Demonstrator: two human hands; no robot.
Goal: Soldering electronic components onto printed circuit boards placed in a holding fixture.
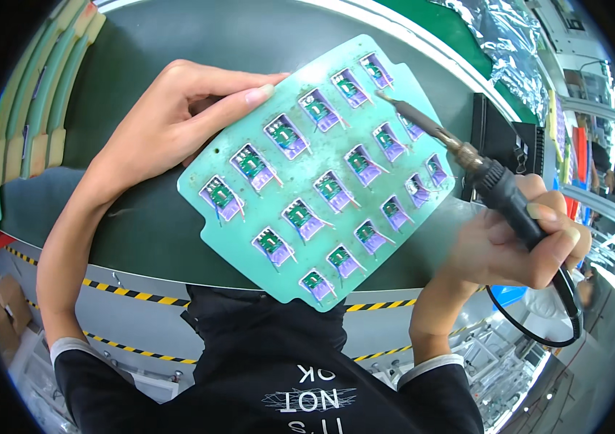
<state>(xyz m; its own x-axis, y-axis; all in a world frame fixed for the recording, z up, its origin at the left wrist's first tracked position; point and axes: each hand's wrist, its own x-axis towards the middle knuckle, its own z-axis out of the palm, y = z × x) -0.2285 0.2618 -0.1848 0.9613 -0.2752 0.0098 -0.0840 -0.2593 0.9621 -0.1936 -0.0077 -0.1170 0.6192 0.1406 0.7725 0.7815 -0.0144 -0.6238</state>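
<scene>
Evidently pinching green panel (pixel 229 242) between left fingers (pixel 239 107); gripping soldering iron (pixel 499 186) in right fingers (pixel 552 253); best to angle tip (pixel 386 97), beyond them, clear of wires (pixel 276 176).

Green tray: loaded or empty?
Loaded: rows of small green circuit boards sit in the recesses of the green tray.
</scene>
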